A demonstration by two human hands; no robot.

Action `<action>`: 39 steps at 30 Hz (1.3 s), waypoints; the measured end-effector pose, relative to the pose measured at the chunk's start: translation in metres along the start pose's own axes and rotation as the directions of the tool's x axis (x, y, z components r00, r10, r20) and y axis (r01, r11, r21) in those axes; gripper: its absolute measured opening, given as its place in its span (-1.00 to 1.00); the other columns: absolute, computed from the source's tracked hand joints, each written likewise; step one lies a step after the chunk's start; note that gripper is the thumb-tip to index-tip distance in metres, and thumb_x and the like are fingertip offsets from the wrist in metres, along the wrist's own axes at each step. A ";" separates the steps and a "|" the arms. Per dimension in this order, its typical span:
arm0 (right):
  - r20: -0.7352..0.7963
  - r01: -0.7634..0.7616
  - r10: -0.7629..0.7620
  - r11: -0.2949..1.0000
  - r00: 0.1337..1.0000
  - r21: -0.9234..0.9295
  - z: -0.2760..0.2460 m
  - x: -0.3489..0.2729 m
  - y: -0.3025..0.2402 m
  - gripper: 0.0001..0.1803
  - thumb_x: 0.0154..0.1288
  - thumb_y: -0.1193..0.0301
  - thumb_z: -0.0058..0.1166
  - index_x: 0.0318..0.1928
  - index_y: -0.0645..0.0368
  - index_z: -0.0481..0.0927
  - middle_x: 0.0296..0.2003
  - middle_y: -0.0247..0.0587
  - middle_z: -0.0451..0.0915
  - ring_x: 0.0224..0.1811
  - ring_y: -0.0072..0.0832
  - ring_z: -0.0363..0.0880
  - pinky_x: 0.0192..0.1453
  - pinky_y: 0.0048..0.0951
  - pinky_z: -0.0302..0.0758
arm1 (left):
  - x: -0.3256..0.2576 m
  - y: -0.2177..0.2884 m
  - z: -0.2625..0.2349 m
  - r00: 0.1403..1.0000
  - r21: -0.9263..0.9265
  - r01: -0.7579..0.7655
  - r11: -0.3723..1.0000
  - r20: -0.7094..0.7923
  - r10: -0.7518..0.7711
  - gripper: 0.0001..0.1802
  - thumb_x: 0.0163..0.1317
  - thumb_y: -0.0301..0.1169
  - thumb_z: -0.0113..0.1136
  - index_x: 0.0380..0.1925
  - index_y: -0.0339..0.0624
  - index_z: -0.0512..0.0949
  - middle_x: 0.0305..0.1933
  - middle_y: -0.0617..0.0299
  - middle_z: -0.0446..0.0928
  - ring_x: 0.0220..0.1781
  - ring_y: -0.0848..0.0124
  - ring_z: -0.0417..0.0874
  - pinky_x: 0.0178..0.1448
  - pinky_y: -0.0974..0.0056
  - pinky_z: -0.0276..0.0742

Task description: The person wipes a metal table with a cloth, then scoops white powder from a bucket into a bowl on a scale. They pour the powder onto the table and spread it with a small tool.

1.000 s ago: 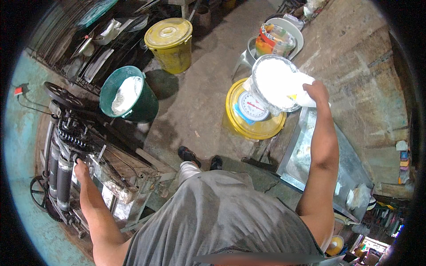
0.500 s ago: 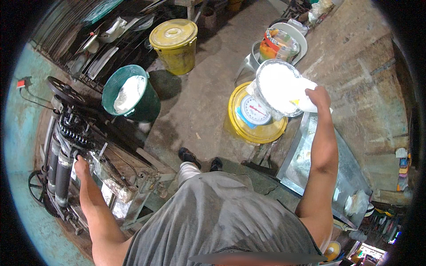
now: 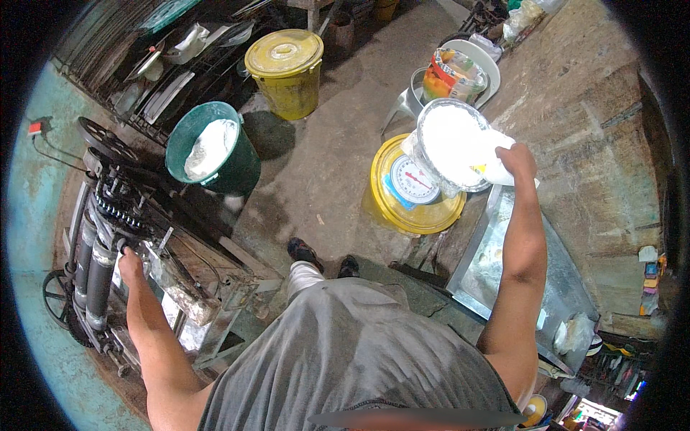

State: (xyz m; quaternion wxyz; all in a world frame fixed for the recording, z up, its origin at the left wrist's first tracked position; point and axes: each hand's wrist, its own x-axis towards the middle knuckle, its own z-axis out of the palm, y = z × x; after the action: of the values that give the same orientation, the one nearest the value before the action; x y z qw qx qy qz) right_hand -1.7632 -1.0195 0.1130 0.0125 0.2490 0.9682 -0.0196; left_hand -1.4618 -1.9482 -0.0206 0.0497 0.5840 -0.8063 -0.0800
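At the right, my right hand is closed on a white scoop-like thing, whose exact kind is lost in the glare. It overlaps the rim of a round bowl holding bright white powder. The bowl rests on a dial scale with a red needle and a blue base, set on a yellow lidded bucket. Far to the left, my left hand is closed round a small part near the gears of a machine with dark rollers; its fingertips are partly hidden.
A green bucket with white powder stands ahead left, near a yellow lidded bin. Behind the bowl are a colourful container and a grey chair. A metal tray lies by my right arm, beside a wooden table.
The whole view has shifted very slightly. Both hands keep their holds, and the bowl, scale and buckets stay where they were.
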 end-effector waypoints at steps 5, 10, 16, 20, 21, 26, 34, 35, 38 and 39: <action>-0.013 -0.011 0.011 1.000 1.000 -0.003 0.002 0.000 0.003 -0.43 -0.06 0.05 0.17 -0.17 0.28 0.75 -0.11 0.18 0.70 -0.02 0.01 0.70 0.06 -0.11 0.57 | -0.003 0.005 0.002 1.000 -0.010 -0.001 1.000 0.003 0.001 -0.23 0.33 0.15 -0.22 0.00 -0.35 0.64 0.12 -0.26 0.60 0.22 -0.17 0.57 0.31 -0.08 0.42; -0.033 -0.001 0.001 1.000 0.999 -0.014 0.006 0.003 0.004 -0.44 -0.06 0.04 0.18 -0.19 0.27 0.76 -0.12 0.16 0.71 -0.03 0.01 0.70 0.05 -0.11 0.57 | 0.004 -0.003 0.004 1.000 -0.018 0.002 1.000 -0.008 -0.003 -0.24 0.33 0.14 -0.22 -0.01 -0.36 0.65 0.11 -0.26 0.60 0.22 -0.16 0.58 0.31 -0.07 0.42; -0.024 0.003 -0.003 1.000 1.000 -0.003 0.002 0.001 0.004 -0.43 -0.06 0.04 0.19 -0.17 0.26 0.76 -0.12 0.15 0.71 -0.03 0.00 0.71 0.04 -0.11 0.57 | 0.000 -0.001 0.004 1.000 -0.017 -0.023 1.000 0.006 0.023 -0.24 0.34 0.13 -0.22 -0.01 -0.39 0.64 0.11 -0.29 0.59 0.21 -0.18 0.58 0.30 -0.06 0.42; -0.024 -0.006 0.005 1.000 1.000 -0.005 0.003 0.003 0.005 -0.44 -0.06 0.05 0.19 -0.17 0.26 0.76 -0.11 0.15 0.71 -0.02 0.00 0.70 0.05 -0.11 0.57 | 0.003 -0.001 0.004 0.999 -0.013 -0.046 0.999 0.021 0.046 -0.24 0.34 0.12 -0.22 -0.01 -0.40 0.63 0.11 -0.29 0.59 0.21 -0.19 0.58 0.30 -0.07 0.41; -0.024 -0.005 0.005 1.000 1.000 -0.003 0.004 0.004 0.006 -0.44 -0.06 0.05 0.19 -0.17 0.26 0.76 -0.11 0.15 0.71 -0.02 0.00 0.70 0.05 -0.11 0.57 | 0.003 -0.001 0.004 0.999 -0.020 -0.040 0.999 0.023 0.040 -0.24 0.35 0.12 -0.22 -0.01 -0.41 0.63 0.11 -0.29 0.59 0.21 -0.19 0.57 0.30 -0.07 0.41; -0.038 -0.005 0.005 1.000 0.999 0.001 0.005 0.005 0.006 -0.44 -0.06 0.06 0.20 -0.18 0.27 0.76 -0.11 0.16 0.71 -0.02 0.01 0.70 0.05 -0.12 0.57 | 0.001 -0.001 0.004 1.000 -0.021 -0.023 1.000 0.017 0.023 -0.25 0.35 0.12 -0.19 0.01 -0.39 0.63 0.12 -0.28 0.59 0.23 -0.17 0.57 0.31 -0.07 0.41; -0.025 0.011 -0.011 1.000 1.000 -0.012 0.001 0.001 0.003 -0.44 -0.03 0.06 0.19 -0.15 0.28 0.75 -0.09 0.17 0.70 0.01 0.03 0.69 0.05 -0.10 0.56 | 0.000 0.002 0.002 1.000 -0.026 0.021 0.999 0.017 -0.020 -0.26 0.35 0.14 -0.18 0.04 -0.34 0.63 0.14 -0.22 0.59 0.25 -0.15 0.56 0.32 -0.07 0.41; -0.014 0.012 -0.012 1.000 1.000 -0.011 0.000 0.000 0.002 -0.43 -0.02 0.05 0.19 -0.14 0.28 0.75 -0.08 0.17 0.70 0.01 0.04 0.68 0.05 -0.10 0.56 | -0.001 0.002 0.001 1.000 -0.020 0.020 1.000 0.011 -0.019 -0.26 0.35 0.15 -0.18 0.04 -0.34 0.63 0.15 -0.22 0.59 0.25 -0.14 0.56 0.32 -0.07 0.41; -0.004 0.015 -0.015 0.999 1.000 -0.028 -0.001 -0.003 0.004 -0.38 0.05 0.04 0.19 -0.05 0.33 0.71 -0.03 0.19 0.68 0.06 0.04 0.67 0.10 -0.08 0.57 | -0.003 0.005 -0.001 1.000 -0.007 0.006 1.000 0.026 -0.006 -0.25 0.36 0.15 -0.19 0.04 -0.32 0.63 0.15 -0.22 0.59 0.26 -0.14 0.55 0.33 -0.07 0.40; -0.016 0.039 -0.040 0.999 0.999 -0.032 0.001 -0.002 0.007 -0.38 0.06 0.04 0.19 -0.05 0.35 0.71 -0.03 0.21 0.68 0.05 0.05 0.67 0.10 -0.07 0.57 | -0.004 0.005 -0.002 0.999 -0.005 0.000 1.000 0.035 0.000 -0.25 0.36 0.16 -0.19 0.04 -0.31 0.63 0.15 -0.22 0.59 0.26 -0.14 0.55 0.33 -0.07 0.40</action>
State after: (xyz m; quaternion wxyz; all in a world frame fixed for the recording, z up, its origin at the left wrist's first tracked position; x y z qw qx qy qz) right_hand -1.7583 -1.0141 0.1121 0.0082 0.2297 0.9732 -0.0022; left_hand -1.4651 -1.9429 -0.0177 0.0369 0.5824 -0.8068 -0.0921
